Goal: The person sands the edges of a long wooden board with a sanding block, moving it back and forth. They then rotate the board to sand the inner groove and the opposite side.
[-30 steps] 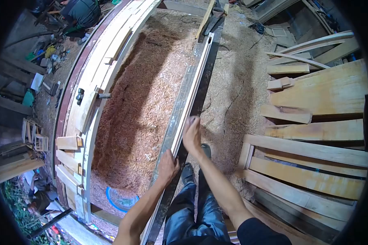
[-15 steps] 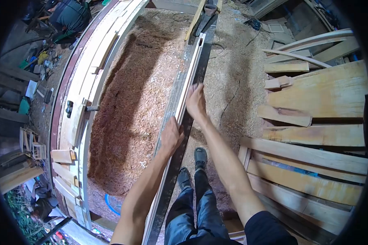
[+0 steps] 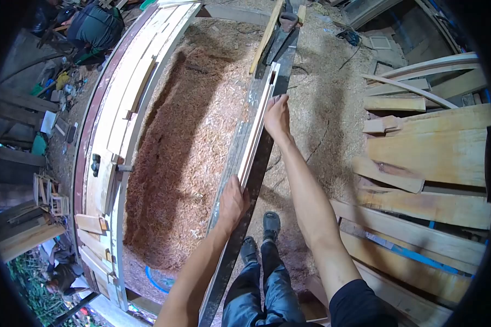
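Note:
A long, pale wooden strip (image 3: 256,133) with a slot near its far end lies lengthwise along a narrow bench beam (image 3: 264,150). My right hand (image 3: 277,115) is closed at the strip's right edge, towards its far end. Nearer to me, my left hand (image 3: 233,204) is wrapped over the strip from the left, its fingertips partly hidden. Just beyond the far end sits a dark tool with a reddish-brown handle (image 3: 288,22), beside a thin yellowish stick (image 3: 266,38).
Wood shavings (image 3: 185,147) cover the ground left of the beam. Further left, a long bench (image 3: 120,117) carries wooden pieces and a clamp-like tool (image 3: 96,165). Boards (image 3: 428,144) are stacked at right. Another person (image 3: 95,27) crouches at upper left.
My hands are farther apart: the right has slid towards the strip's far end, the left closer to my body. The whole view has shifted slightly.

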